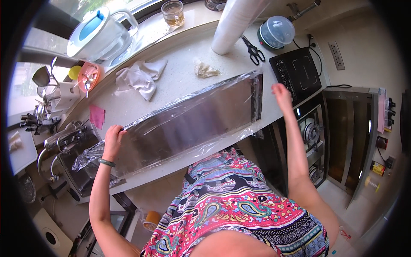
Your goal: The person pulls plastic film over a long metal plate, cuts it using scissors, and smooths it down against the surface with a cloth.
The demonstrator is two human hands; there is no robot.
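Note:
A long metal panel (189,115) with clear plastic film (205,148) spread over it lies slantwise on the counter in front of me. The film bunches into folds at the panel's left end and runs past its near edge. My left hand (114,137), with a bangle at the wrist, grips the panel's far edge near the left end, film included. Beyond the panel's right end is my right hand (283,98), slightly blurred, beside the induction cooktop (297,75). No object shows in it, and its finger positions are unclear.
Behind the panel are a white cloth (139,78), a crumpled pale wad (205,69), an upright film roll (229,32) and black scissors (253,51). A sink faucet (48,154) stands left. A gas stove (311,131) is right. A water pitcher (99,38) and glass (173,14) occupy the sill.

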